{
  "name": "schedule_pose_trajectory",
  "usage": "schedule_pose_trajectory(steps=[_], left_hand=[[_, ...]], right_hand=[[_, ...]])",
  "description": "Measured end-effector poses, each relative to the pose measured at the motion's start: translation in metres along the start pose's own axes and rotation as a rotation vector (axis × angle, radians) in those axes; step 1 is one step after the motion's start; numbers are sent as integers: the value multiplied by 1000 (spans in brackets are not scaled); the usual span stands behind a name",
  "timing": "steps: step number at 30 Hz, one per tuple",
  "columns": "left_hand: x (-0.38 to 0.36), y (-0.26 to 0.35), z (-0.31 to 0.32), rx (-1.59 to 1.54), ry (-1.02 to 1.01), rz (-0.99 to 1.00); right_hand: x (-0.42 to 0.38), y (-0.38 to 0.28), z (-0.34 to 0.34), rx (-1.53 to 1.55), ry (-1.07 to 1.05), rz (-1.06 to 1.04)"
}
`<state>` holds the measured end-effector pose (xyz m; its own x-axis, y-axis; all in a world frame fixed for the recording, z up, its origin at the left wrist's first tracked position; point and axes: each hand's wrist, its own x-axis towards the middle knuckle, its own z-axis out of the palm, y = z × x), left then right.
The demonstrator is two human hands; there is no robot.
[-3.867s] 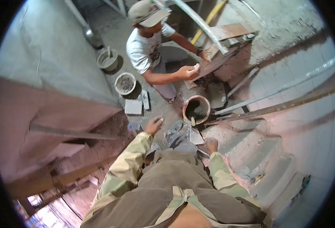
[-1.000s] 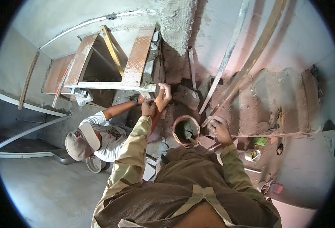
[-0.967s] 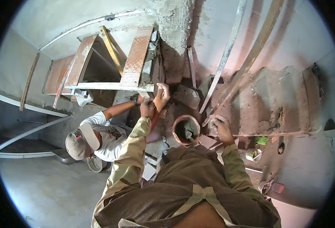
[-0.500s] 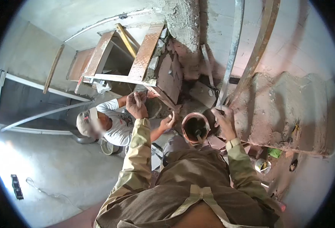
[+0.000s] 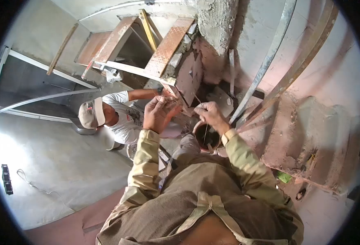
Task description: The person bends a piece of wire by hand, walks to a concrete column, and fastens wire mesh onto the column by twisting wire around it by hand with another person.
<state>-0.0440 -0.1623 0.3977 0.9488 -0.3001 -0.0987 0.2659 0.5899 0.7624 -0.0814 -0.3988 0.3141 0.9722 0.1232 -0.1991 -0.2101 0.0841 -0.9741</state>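
My left hand (image 5: 157, 114) is raised at the middle, thumb and fingertips pressed together in a pinch; what they hold, if anything, is too small to make out. My right hand (image 5: 212, 115) is closed in a pinch on a thin line, a string or wire (image 5: 205, 134), which hangs below the fingers in front of the bucket. A reddish bucket (image 5: 218, 143) with dark contents stands just beneath my right hand, partly covered by it. Beyond my hands is the end face of a tile-topped masonry counter (image 5: 182, 77).
A co-worker in a cap (image 5: 92, 114) crouches at left, one arm stretched towards the counter. Wooden boards (image 5: 141, 72) edge the counter. Long metal and wooden poles (image 5: 265, 61) lean at right beside corrugated sheeting (image 5: 302, 134). A rough column (image 5: 216, 24) stands behind.
My right hand has moved left and up, from beside the bucket to in front of it, closer to my left hand. The view has shifted. The co-worker's near hand has moved from between my hands.
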Motion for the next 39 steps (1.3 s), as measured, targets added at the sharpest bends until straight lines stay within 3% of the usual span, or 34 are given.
schedule_pose_trajectory(steps=[3,7,9,11,13,15,17,21,23,25,26,27,29,31,33,34,35,37,38,39], left_hand=[[16,18,-8,162,-116,-118],[43,20,-19,53,-241,-93],[57,10,-30,-87,-392,-10],[61,18,-2,-196,-388,84],[73,24,3,-15,-132,451],[84,28,-1,130,-80,550],[90,32,0,-54,259,299],[90,33,-54,-214,54,54],[77,35,-54,-165,69,83],[70,25,-69,146,185,253],[69,22,-75,363,253,351],[69,18,-81,372,248,344],[69,10,-91,415,417,356],[72,-7,-107,579,393,304],[77,-25,-139,925,436,178],[82,-37,-156,1025,496,241],[88,-34,-156,1045,485,227],[107,-22,-145,862,549,110],[117,-17,-142,875,558,143],[124,-9,-134,888,549,126]], right_hand=[[18,-10,-28,45,-185,92],[31,-50,-31,62,-308,105],[34,-58,-20,42,-338,103],[35,-62,-6,183,-399,193],[35,-61,7,93,-461,112],[34,-59,20,168,-389,100],[39,-66,14,34,-286,43],[58,-47,-16,-112,-45,-116],[68,-42,-30,-334,90,-178],[69,-59,-21,-389,116,-216],[71,-46,-15,-313,84,-246],[70,-29,-8,-236,54,-278],[72,20,-1,-402,-72,-249],[81,56,3,-477,-106,1],[109,128,3,-523,104,47],[121,140,12,-552,243,60],[140,150,12,-567,215,55],[195,240,17,-731,468,-201],[209,236,17,-717,478,-183],[220,221,18,-638,451,-39]])
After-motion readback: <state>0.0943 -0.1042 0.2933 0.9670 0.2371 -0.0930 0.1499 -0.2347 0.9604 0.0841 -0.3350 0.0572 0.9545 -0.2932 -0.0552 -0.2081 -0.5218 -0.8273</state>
